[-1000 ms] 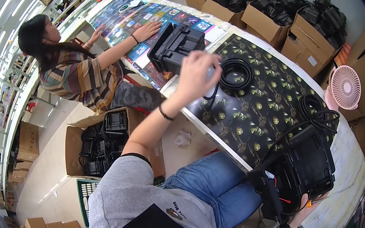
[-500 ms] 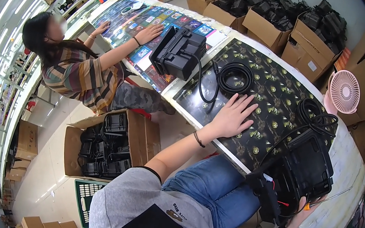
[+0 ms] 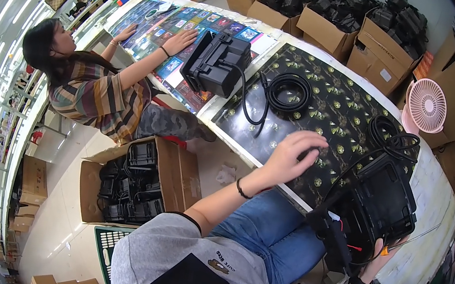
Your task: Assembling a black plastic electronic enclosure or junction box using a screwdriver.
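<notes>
My left hand (image 3: pixel 291 158) hovers over the dark patterned mat (image 3: pixel 333 105), fingers curled and the thumb apart, with nothing in it. At the table's right side, an open black plastic case (image 3: pixel 387 198) leans with its lid up; red-tipped wires (image 3: pixel 354 248) show inside. My right hand (image 3: pixel 378 260) grips the case's lower right edge, its fingers partly hidden. A thin metal rod with an orange part (image 3: pixel 385 251) sticks out beside that hand. Coiled black cable (image 3: pixel 289 92) lies beyond my left hand, joined to a closed black case (image 3: pixel 220 63).
Another cable coil (image 3: pixel 388 135) lies beyond the open case, near a pink fan (image 3: pixel 425 107). Cardboard boxes (image 3: pixel 381 59) full of black cases line the far side. A co-worker in a striped top (image 3: pixel 91 92) sits left, hands on the table. An open carton (image 3: pixel 175 178) stands on the floor.
My left hand has risen off the mat and drawn its spread fingers into a curl. My right hand stays at the open case.
</notes>
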### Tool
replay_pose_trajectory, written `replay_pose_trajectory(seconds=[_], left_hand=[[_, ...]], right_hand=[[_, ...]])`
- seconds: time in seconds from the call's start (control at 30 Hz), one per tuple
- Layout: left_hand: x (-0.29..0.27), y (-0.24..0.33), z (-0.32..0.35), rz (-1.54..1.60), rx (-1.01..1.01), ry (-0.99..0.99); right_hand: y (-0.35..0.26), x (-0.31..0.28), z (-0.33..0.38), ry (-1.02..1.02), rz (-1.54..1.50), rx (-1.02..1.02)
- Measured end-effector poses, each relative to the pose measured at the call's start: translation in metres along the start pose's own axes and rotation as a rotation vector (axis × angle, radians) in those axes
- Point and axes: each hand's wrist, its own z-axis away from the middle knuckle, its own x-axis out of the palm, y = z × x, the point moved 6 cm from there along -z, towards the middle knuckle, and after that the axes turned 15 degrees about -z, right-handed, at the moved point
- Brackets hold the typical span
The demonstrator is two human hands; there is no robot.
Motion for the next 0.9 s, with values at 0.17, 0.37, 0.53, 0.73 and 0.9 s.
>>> replay_pose_trajectory(seconds=[0.17,0.37,0.53,0.73,0.9], left_hand=[[0.01,0.069,0.014,0.244,0.211,-0.089],[0.026,0.102,0.031,0.313,0.321,-0.178],[0.033,0.101,0.037,0.326,0.288,-0.233],[0.034,0.1,0.042,0.345,0.248,-0.249],[0.032,0.097,0.043,0.353,0.259,-0.249]], right_hand=[[-0.004,0.004,0.001,-0.002,-0.022,0.015],[-0.004,0.006,-0.002,-0.024,-0.012,0.004],[-0.005,0.004,0.0,-0.021,-0.009,0.007],[-0.006,0.004,0.001,-0.02,0.002,-0.011],[-0.003,0.002,0.001,-0.019,-0.03,0.01]])
